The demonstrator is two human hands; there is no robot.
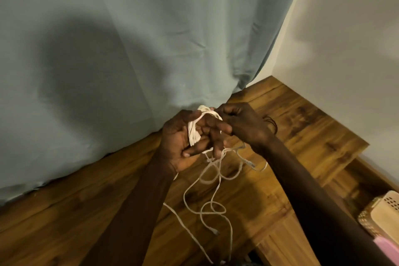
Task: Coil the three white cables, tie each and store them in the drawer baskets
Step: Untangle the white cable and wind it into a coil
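Thin white cable (194, 131) looped round left hand (183, 142), right hand (241, 125) pinching

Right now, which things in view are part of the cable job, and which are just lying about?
Part of the job:
- white cable being wound round the left hand
- right hand pinching the strand at the top of the coil
- loose cable lengths hanging down
- perforated basket at lower right

Just there:
- curtain
- wooden top
- pink item at the corner

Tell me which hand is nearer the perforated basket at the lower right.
Right. The right hand lies up-left of the perforated basket; the left hand is farther left, holding the coiled white cable.
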